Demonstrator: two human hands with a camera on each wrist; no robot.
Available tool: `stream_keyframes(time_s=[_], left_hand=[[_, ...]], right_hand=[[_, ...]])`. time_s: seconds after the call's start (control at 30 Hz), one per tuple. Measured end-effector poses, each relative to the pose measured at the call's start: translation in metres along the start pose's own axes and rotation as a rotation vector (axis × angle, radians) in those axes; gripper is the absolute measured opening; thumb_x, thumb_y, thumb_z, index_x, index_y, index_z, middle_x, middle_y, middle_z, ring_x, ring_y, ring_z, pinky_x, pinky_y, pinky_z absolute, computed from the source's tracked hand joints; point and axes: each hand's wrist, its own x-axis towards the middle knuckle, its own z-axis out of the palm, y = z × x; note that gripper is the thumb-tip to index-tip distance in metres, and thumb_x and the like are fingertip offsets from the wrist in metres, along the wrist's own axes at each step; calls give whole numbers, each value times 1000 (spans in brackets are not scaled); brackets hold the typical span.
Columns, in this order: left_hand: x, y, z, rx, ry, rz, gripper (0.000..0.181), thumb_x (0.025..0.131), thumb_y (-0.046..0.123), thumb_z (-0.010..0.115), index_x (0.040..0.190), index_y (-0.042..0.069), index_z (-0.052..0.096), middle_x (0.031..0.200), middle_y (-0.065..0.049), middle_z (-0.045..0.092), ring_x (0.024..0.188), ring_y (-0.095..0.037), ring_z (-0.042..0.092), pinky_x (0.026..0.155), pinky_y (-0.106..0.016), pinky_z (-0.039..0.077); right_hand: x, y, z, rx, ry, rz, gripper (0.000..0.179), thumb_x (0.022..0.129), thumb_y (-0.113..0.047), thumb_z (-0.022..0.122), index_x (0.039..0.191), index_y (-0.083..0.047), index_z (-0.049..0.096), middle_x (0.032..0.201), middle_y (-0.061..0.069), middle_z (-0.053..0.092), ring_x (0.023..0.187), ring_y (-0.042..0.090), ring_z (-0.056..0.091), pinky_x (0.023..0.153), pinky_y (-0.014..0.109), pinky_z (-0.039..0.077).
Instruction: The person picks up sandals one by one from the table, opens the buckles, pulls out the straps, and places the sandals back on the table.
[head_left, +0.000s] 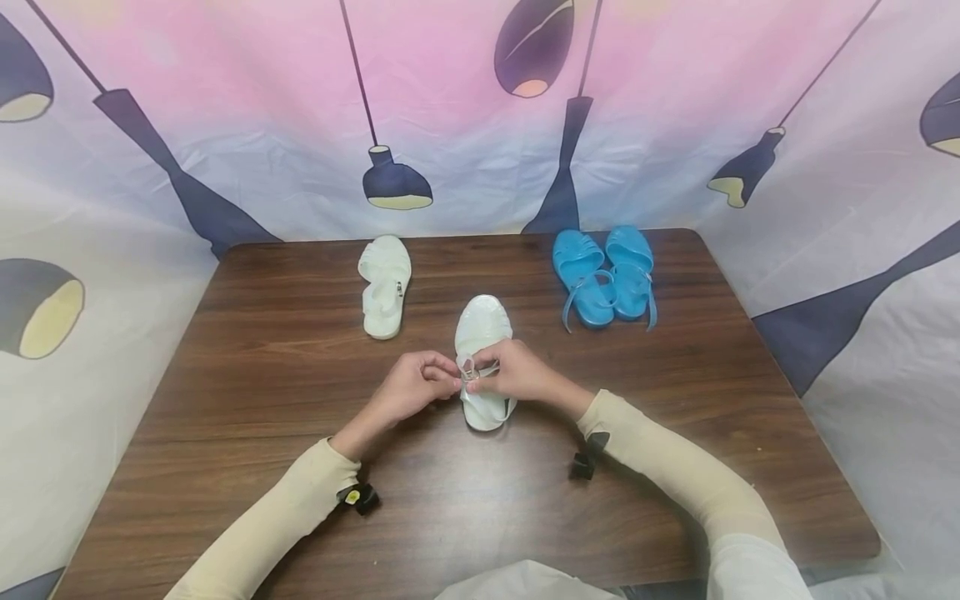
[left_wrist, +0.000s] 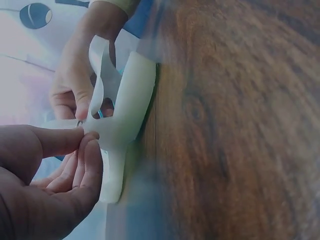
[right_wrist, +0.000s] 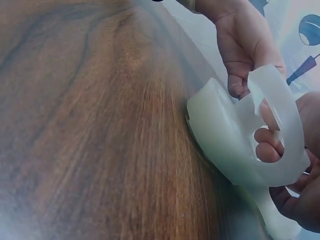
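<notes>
One white sandal (head_left: 483, 327) stands mid-bench (head_left: 480, 517); the left hand (head_left: 418, 387) pinches its strap (left_wrist: 99, 56) and the right hand (head_left: 521, 371) grips beside the buckle (head_left: 470, 374). Buckle work looks unfinished. The far-left sandal (head_left: 386, 283) and far-right blue sandals (head_left: 598, 292) lie untouched; whether they're fastened I can't tell.

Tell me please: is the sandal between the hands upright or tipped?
Upright: the white sandal rests sole-down on the table, straps above.
</notes>
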Motion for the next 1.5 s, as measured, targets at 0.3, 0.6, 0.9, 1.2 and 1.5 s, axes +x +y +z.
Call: stream_keyframes(time_s=[0.3,0.6,0.9,1.2,1.5], left_hand=[[1,1,3,124,37,37,13,90,8,75,101,2,70,84,-6,76,61,-22,66,51,-29,52],[11,-6,-1,-127,-61,-82,19,86,0,73,101,-9,66,78,-3,71,72,-14,63,67,-24,54],[5,2,-2,-46,-21,-10,19,88,5,73,103,-5,68,84,-10,74,67,-15,62,55,-31,53],[1,10,-4,111,-14,42,25,89,22,78,107,5,71,93,-5,75,76,-11,68,62,-31,56],[2,9,3,251,158,250,18,85,18,85,98,7,77,86,-3,77,75,-12,71,68,-25,59]], right_hand=[[2,-1,1,53,0,29,25,83,-22,87,105,-10,80,98,-4,78,87,6,67,79,25,56],[2,0,3,56,3,37,29,82,-22,87,107,-9,80,98,-3,78,85,5,66,77,24,56],[3,-1,1,65,-11,46,23,82,-23,88,102,-13,81,96,-6,78,90,5,68,80,24,57],[3,3,2,70,6,40,19,83,-24,87,100,-16,81,95,-9,78,89,4,68,79,24,57],[3,4,1,89,0,50,23,84,-28,86,103,-16,81,99,-8,78,91,5,67,79,24,57]])
